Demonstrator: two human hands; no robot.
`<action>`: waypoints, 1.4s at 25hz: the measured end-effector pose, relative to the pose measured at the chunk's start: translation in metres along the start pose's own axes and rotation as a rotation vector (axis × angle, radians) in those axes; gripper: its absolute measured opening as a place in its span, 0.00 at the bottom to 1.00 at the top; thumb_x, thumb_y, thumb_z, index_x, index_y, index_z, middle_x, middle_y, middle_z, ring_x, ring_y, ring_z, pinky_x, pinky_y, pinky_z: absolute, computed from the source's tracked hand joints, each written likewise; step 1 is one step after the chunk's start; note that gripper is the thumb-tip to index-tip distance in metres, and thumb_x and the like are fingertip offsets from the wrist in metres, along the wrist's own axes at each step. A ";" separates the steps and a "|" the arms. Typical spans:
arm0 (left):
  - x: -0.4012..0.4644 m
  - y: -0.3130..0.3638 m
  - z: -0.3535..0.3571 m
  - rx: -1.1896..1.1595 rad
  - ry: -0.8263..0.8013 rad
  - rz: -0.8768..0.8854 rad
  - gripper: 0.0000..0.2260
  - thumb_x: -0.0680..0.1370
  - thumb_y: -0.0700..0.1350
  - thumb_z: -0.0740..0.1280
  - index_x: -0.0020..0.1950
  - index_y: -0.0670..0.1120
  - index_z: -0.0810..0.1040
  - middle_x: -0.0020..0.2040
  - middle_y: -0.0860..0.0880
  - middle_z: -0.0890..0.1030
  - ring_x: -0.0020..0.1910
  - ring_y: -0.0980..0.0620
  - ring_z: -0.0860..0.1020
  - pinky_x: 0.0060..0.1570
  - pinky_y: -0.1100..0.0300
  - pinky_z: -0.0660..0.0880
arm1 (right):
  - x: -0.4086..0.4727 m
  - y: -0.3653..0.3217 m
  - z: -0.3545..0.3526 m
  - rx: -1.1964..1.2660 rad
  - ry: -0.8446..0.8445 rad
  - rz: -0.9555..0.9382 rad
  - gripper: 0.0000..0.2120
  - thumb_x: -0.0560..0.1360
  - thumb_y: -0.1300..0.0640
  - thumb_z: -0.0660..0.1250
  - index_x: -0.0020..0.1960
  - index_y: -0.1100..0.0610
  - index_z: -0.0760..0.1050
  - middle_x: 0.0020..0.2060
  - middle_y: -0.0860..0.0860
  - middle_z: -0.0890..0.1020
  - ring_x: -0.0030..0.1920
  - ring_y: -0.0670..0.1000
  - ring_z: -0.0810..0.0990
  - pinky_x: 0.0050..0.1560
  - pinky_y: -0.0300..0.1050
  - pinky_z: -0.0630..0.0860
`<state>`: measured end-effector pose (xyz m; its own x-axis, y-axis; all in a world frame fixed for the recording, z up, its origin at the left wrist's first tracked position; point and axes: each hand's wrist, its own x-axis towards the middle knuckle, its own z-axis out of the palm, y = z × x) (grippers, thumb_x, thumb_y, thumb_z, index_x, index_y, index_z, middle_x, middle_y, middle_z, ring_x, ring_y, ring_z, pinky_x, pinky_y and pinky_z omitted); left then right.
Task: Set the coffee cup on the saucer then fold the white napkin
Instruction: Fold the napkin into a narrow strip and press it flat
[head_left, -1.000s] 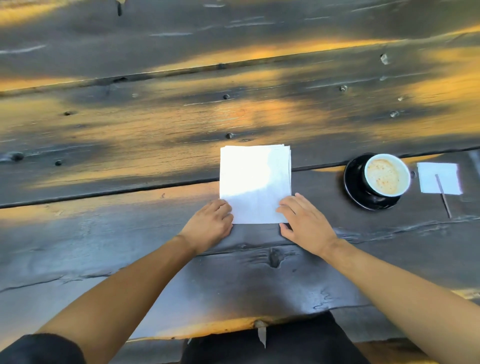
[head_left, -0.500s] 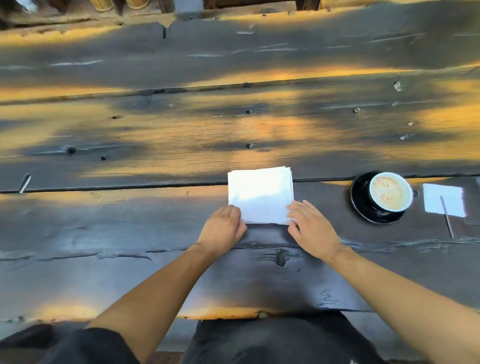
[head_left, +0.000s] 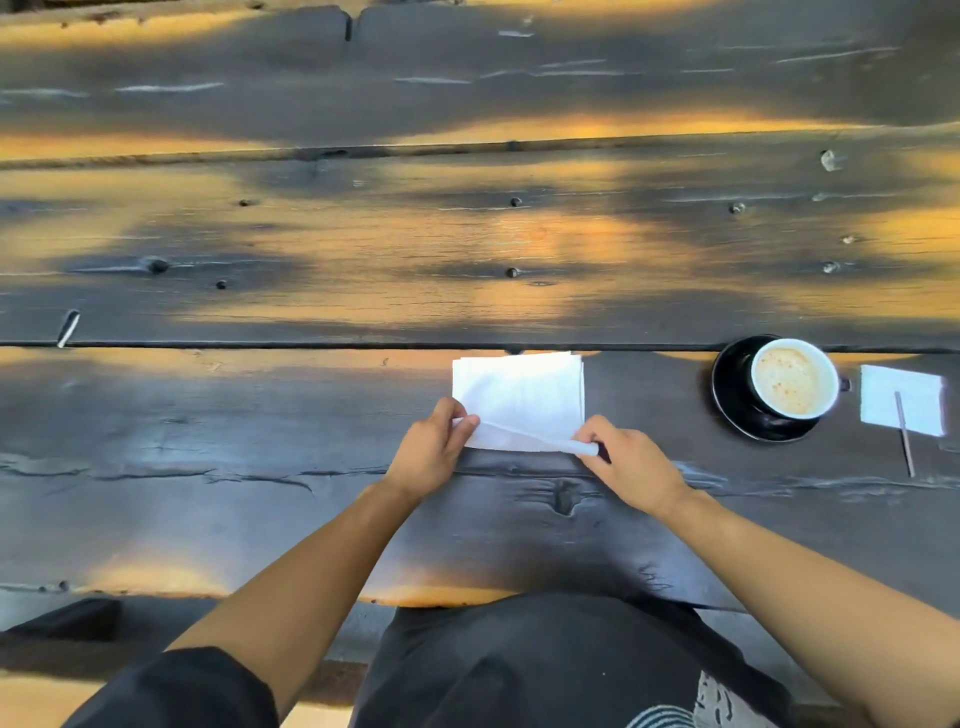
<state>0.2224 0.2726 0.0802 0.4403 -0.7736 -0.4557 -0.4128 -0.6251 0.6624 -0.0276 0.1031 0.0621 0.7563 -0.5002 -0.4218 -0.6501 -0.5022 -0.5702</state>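
Both the left hand (head_left: 434, 452) and right hand (head_left: 626, 462) pinch the limp, light white napkin (head_left: 522, 397) by its corners nearest the table's front edge.

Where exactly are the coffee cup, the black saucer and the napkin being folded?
coffee cup (head_left: 789, 380): head view, on the foamy coffee surface inside the cup.
black saucer (head_left: 730, 395): head view, on the bare left part of its rim.
white napkin (head_left: 519, 395): head view, on the flat middle of the sheet.
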 end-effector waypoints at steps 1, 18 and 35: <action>0.002 -0.003 0.000 -0.079 -0.009 -0.035 0.13 0.81 0.58 0.65 0.56 0.50 0.70 0.34 0.53 0.74 0.32 0.56 0.73 0.34 0.56 0.69 | 0.003 -0.001 -0.001 0.101 0.039 0.068 0.10 0.80 0.52 0.67 0.47 0.41 0.67 0.38 0.49 0.82 0.35 0.53 0.76 0.36 0.53 0.73; 0.052 -0.004 0.008 -0.307 0.131 -0.314 0.11 0.83 0.53 0.62 0.47 0.49 0.77 0.41 0.50 0.83 0.37 0.50 0.83 0.35 0.54 0.84 | 0.071 -0.009 -0.010 0.430 0.257 0.347 0.13 0.83 0.45 0.61 0.40 0.43 0.69 0.29 0.44 0.76 0.32 0.44 0.72 0.35 0.45 0.68; 0.055 0.010 0.032 0.083 0.490 -0.261 0.10 0.81 0.46 0.65 0.56 0.41 0.74 0.54 0.42 0.76 0.52 0.43 0.74 0.51 0.51 0.72 | 0.086 -0.029 0.004 0.033 0.507 0.247 0.14 0.82 0.54 0.62 0.65 0.55 0.76 0.61 0.53 0.76 0.63 0.55 0.73 0.62 0.54 0.75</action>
<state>0.2166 0.2202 0.0428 0.8470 -0.4662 -0.2555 -0.2933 -0.8106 0.5068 0.0561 0.0773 0.0396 0.4463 -0.8807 -0.1587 -0.7946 -0.3084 -0.5230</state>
